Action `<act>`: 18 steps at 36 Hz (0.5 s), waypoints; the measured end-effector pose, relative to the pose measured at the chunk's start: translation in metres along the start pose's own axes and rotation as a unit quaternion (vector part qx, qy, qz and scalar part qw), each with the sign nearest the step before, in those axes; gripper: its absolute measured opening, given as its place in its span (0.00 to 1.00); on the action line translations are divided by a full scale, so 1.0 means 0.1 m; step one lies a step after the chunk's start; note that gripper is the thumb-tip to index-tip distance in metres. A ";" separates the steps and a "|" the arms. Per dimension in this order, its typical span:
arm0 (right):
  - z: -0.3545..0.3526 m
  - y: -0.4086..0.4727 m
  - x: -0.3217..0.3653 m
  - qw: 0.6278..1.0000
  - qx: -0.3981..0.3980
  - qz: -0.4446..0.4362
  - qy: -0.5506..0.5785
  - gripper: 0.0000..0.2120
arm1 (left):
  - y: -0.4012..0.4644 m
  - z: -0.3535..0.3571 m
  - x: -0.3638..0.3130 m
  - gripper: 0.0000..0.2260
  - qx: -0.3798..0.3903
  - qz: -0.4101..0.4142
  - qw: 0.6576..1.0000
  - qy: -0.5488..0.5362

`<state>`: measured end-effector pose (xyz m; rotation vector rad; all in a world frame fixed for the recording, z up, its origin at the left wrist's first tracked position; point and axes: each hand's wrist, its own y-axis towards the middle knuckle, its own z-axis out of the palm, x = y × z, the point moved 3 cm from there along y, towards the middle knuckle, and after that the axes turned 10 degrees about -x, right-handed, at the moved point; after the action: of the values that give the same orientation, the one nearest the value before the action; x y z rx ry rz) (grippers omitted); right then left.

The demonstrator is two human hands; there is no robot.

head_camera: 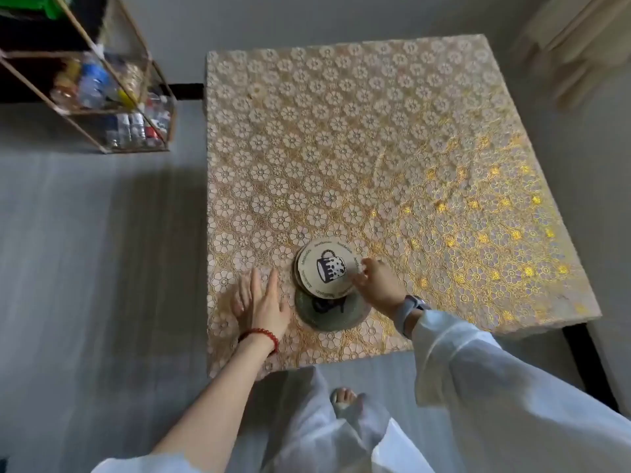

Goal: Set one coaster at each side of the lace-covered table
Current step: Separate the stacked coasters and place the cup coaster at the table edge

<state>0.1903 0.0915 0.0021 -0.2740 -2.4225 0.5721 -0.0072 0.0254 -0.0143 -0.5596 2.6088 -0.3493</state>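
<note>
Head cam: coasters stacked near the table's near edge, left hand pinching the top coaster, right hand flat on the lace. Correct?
The hands are swapped. In the head view the right hand pinches the edge of the top coaster, while the left hand lies flat on the lace-covered table beside the stack. The stack does sit near the table's near edge.

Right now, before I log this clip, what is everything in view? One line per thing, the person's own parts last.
Coasters: small stack, exact count unclear, cream with dark mug print, near edge of table.
Green coaster: one, under the stack's near side.
Lace-covered table: one, white and gold.
Wire shelf: one, gold frame, holds bottles, far left.
Curtain: cream, far right.
Left hand: flat on the table, red bracelet.
Right hand: pinching the top coaster's edge, watch on wrist.
Foot: one, below table.
</note>
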 end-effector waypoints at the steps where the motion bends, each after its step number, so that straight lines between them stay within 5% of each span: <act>1: 0.03 0.06 0.01 1.000 -0.004 0.011 -0.015 0.17 | 0.06 0.02 0.02 0.28 0.005 -0.002 1.000 0.008; 7: 0.14 0.25 0.00 0.997 -0.037 0.067 -0.007 0.13 | 0.14 0.19 0.10 0.29 -0.003 -0.010 0.999 0.044; 12: 0.06 0.28 0.04 0.998 -0.066 0.012 0.009 0.04 | 0.19 0.18 0.05 0.28 -0.015 -0.036 0.999 -0.009; 18: -0.25 0.26 -0.02 0.992 -0.079 -0.052 0.087 0.04 | 0.26 0.16 -0.13 0.21 -0.063 -0.090 0.992 -0.063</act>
<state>0.2084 0.1224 0.0068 -0.2496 -2.3000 0.2982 0.0023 0.0512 -0.0319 -0.8366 2.4761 -0.1984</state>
